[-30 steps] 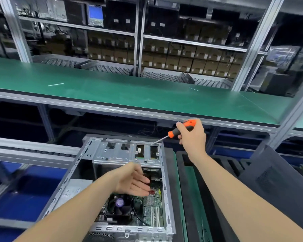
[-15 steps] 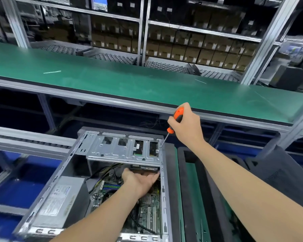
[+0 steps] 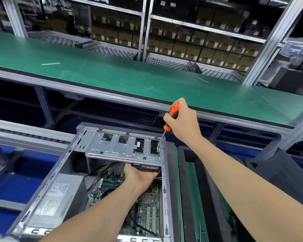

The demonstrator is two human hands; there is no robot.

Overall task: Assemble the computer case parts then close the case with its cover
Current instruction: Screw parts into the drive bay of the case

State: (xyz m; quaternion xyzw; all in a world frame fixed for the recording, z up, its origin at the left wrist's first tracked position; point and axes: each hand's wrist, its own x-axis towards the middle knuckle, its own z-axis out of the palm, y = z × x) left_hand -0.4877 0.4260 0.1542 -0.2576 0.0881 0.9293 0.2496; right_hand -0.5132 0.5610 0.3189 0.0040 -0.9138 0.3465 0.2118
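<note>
Screwdriver [image 3: 174, 111] swung from near level to steep over the last second; its tip now sits at the right end of the drive cage [image 3: 122, 145]. My right hand [image 3: 182, 121] is clamped round the orange-and-black handle. My left hand [image 3: 140, 175] went from over the motherboard [image 3: 145, 206] to beneath the cage, fingers stretched out, tips hidden. Computer case [image 3: 164, 189] lies open side up below the green bench [image 3: 112, 74], power supply [image 3: 54, 194] at its left.
</note>
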